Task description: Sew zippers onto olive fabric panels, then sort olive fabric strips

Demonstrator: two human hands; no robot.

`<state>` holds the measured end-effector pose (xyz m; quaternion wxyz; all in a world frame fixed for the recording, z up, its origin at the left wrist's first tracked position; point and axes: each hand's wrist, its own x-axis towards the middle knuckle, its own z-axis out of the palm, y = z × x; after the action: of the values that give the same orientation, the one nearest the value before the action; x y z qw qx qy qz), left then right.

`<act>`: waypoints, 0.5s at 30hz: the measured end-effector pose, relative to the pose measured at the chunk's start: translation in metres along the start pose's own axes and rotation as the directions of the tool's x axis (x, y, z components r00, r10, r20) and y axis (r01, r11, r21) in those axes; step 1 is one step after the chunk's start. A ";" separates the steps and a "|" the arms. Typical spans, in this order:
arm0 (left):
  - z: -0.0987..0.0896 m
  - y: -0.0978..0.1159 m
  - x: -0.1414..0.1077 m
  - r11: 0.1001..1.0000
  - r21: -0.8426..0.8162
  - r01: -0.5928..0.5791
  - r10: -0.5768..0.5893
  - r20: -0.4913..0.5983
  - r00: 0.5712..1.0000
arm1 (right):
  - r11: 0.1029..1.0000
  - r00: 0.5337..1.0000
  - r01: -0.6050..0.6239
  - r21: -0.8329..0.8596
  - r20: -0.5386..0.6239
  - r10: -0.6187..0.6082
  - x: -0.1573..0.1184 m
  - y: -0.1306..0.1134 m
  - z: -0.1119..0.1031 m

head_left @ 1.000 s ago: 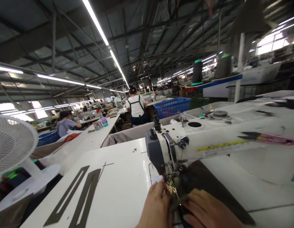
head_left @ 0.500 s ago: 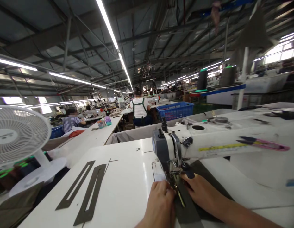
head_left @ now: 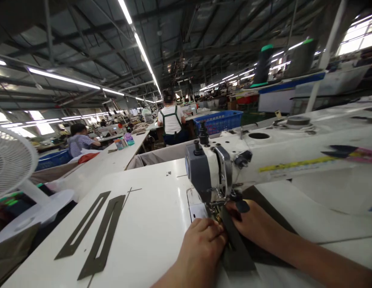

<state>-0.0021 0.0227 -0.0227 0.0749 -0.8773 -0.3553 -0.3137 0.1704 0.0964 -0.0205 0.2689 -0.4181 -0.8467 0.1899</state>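
Observation:
A dark olive fabric piece point(head_left: 238, 256) lies under the needle area of a white and grey sewing machine point(head_left: 200, 172). A brass-coloured strip like a zipper point(head_left: 218, 216) shows beside the presser foot, largely covered by my fingers. My left hand point(head_left: 202, 244) is closed on the fabric's left edge, its fingers curled just in front of the foot. To the right of the needle my right hand point(head_left: 248, 220) grips the same fabric, its fingertips partly hidden by the machine and a dark rounded part. More olive fabric spreads under my right wrist.
Two slotted olive fabric pieces point(head_left: 103, 236) lie on the white table point(head_left: 149, 224) at left. A white fan point(head_left: 14, 164) stands beyond them. Snips point(head_left: 348, 152) rest against the machine arm. Ahead are a blue basket point(head_left: 218, 122) and two seated people.
The view has shifted, so the table and fan appear further left. My left hand has come across the zipper strip, covering most of it. My right hand stays beside the needle.

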 end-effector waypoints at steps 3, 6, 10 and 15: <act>-0.006 0.003 0.004 0.999 -0.028 0.026 -0.024 0.055 0.998 | 0.993 0.999 -0.030 -0.118 -0.049 0.024 -0.001 0.000 0.002; -0.013 0.007 0.009 0.994 -0.032 0.100 -0.094 0.151 0.984 | 0.971 0.996 -0.064 -0.231 -0.069 0.049 0.002 -0.001 0.003; -0.018 0.010 0.011 0.993 -0.044 0.107 -0.096 0.194 0.976 | 0.936 0.993 -0.115 -0.332 -0.077 0.094 0.006 -0.005 0.002; -0.016 0.009 0.011 0.993 -0.041 0.109 -0.099 0.193 0.976 | 0.914 0.988 -0.148 -0.379 -0.093 0.122 0.007 -0.007 -0.001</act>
<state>0.0021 0.0162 -0.0025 0.0016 -0.8851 -0.3982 -0.2408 0.1629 0.0985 -0.0142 0.1964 -0.5264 -0.8269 0.0241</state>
